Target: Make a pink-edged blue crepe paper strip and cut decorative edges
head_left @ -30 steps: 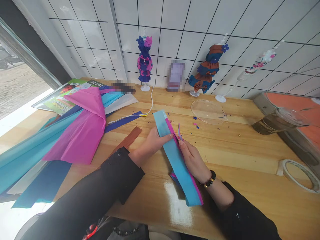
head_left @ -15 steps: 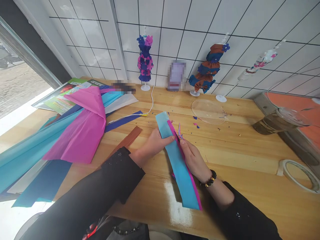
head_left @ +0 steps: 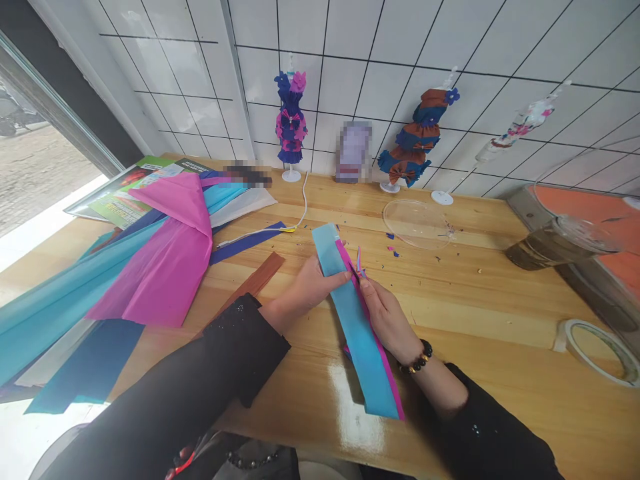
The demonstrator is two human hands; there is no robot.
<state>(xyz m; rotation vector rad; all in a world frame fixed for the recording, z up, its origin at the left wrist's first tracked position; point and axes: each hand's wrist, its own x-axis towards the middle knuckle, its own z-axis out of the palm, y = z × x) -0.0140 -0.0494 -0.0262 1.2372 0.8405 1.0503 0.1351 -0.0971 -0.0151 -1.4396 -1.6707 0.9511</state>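
A long light-blue strip (head_left: 357, 340) with a pink band (head_left: 376, 330) along its right edge slants across the front of the table. My left hand (head_left: 313, 283) grips its upper part, thumb on top and fingers underneath. At the pink edge, my right hand (head_left: 387, 313) is closed on what look like small scissors (head_left: 355, 271); only a dark blade shows, and the handles are hidden in the palm. A thin pink-and-blue sliver (head_left: 359, 257) stands up from the edge beside the blade.
Left lie pink sheets (head_left: 175, 267) and blue sheets (head_left: 100, 267), with a brown strip (head_left: 260, 277) nearby. Dressed stands (head_left: 291, 127), a phone (head_left: 353, 153) and a clear lid (head_left: 417, 223) are at the back. A drink cup (head_left: 555, 243) and tape roll (head_left: 603, 350) sit right.
Almost nothing differs. The top of the blue strip has shifted very slightly to the right; both hands keep their places and grips.
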